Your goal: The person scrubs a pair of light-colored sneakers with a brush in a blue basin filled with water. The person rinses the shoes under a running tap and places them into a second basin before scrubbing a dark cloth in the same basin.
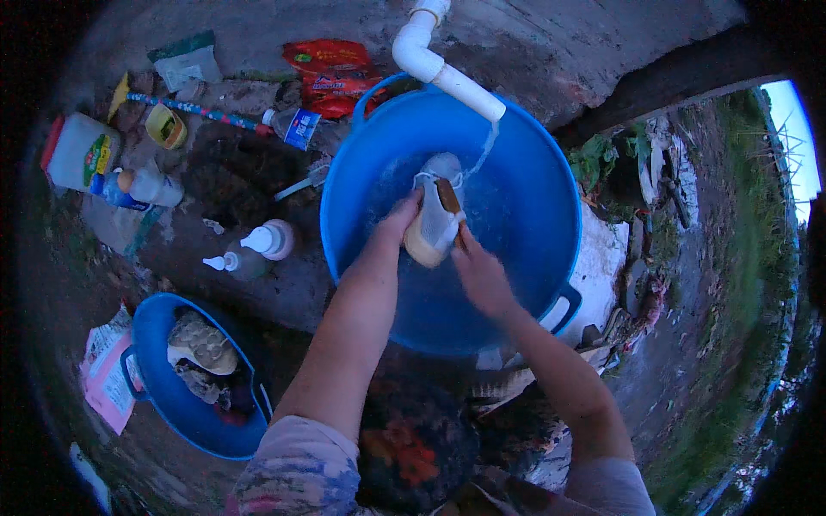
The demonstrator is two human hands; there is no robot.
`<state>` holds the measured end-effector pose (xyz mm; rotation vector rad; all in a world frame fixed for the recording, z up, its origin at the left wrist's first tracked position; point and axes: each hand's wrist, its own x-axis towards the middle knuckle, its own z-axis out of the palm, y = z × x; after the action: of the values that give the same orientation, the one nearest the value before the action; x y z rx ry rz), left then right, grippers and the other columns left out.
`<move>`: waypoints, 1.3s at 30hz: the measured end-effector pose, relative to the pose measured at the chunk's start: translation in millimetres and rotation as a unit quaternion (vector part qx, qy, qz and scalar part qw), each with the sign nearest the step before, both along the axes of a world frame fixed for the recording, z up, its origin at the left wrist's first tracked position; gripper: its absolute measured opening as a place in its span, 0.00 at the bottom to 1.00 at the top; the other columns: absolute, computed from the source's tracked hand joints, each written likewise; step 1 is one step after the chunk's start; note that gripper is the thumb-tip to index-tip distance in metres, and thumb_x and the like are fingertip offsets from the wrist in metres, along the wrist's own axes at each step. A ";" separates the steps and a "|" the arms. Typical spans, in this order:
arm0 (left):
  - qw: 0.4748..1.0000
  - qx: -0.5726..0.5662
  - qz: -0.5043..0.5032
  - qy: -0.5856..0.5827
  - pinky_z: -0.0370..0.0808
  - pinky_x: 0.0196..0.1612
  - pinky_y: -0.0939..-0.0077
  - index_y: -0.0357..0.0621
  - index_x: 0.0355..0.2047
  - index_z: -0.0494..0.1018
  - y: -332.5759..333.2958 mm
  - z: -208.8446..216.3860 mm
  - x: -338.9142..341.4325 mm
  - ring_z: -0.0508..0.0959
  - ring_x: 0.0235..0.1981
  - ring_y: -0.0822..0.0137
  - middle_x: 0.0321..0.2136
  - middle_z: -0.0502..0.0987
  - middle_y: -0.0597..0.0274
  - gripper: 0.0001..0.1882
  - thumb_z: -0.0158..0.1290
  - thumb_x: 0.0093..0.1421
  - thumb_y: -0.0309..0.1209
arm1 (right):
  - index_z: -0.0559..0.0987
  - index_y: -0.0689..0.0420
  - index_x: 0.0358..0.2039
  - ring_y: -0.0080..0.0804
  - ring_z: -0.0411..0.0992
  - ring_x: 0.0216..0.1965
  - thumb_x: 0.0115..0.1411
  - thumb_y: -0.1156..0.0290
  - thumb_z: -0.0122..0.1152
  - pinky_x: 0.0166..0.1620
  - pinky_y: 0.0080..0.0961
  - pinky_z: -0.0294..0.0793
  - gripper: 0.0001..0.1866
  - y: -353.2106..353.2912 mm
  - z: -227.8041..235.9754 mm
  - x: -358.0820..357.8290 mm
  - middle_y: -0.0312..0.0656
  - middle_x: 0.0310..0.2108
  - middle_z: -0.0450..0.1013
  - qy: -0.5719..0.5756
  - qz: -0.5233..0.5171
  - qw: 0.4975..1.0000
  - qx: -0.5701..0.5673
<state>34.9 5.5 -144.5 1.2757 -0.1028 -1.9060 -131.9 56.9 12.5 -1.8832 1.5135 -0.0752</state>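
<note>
Over the large blue tub (538, 206), my left hand (404, 213) is closed on the side of a pale, light-coloured shoe (427, 234). The shoe's laces hang loose near the far end. My right hand (483, 271) grips a brown scrubbing brush (448, 196), which lies against the shoe's upper. A thin stream of water (488, 153) falls from a white pipe (469, 90) close to the shoe's far end. Bubbly water is in the tub. My fingertips are partly hidden by the shoe and the brush.
A smaller blue basin (163, 387) with several shoes (203, 342) stands at the lower left. Pump bottles (269, 239) are left of the tub. Farther left lie a white tub (82, 153), a clear bottle (292, 127) and a red bag (334, 73). Grass (744, 232) grows at right.
</note>
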 end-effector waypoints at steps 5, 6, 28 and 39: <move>0.997 -0.024 -0.022 0.068 0.70 0.45 0.65 0.47 0.53 0.64 9.1 85.3 -27.5 0.73 0.42 0.61 0.44 0.72 0.57 0.30 0.43 0.58 0.54 | 0.58 0.48 0.59 0.57 0.71 0.38 0.60 0.55 0.43 0.44 0.52 0.66 0.27 -54.0 -12.2 -7.7 0.58 0.37 0.72 0.143 -0.055 0.988 -0.016; 0.997 -0.037 -0.021 0.071 0.70 0.44 0.65 0.47 0.53 0.64 2.6 66.2 -30.3 0.74 0.41 0.62 0.44 0.73 0.58 0.29 0.43 0.59 0.54 | 0.60 0.48 0.58 0.57 0.70 0.38 0.60 0.54 0.42 0.44 0.52 0.66 0.26 -55.2 -13.5 -8.9 0.57 0.37 0.72 0.136 -0.061 0.989 -0.019; 0.736 -0.198 0.036 -0.646 0.70 0.42 0.59 0.39 0.46 0.67 -1.6 65.0 -35.8 0.73 0.41 0.49 0.42 0.72 0.45 0.18 0.48 0.55 0.31 | 0.64 0.54 0.55 0.55 0.67 0.47 0.58 0.54 0.47 0.49 0.41 0.67 0.27 -43.7 6.5 -45.9 0.55 0.44 0.70 0.059 -0.030 0.997 -0.038; 0.535 -0.240 -0.528 -0.614 0.74 0.36 0.54 0.38 0.31 0.75 28.9 120.3 -68.4 0.77 0.34 0.48 0.34 0.75 0.45 0.10 0.46 0.50 0.26 | 0.66 0.58 0.52 0.53 0.66 0.48 0.57 0.55 0.49 0.51 0.43 0.64 0.27 -38.3 -2.6 -70.0 0.54 0.45 0.69 0.090 -0.097 0.991 -0.034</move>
<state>-33.5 34.4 -24.2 2.0446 -2.4024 -0.9984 -201.9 18.6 9.9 -1.8311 1.8362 -0.0470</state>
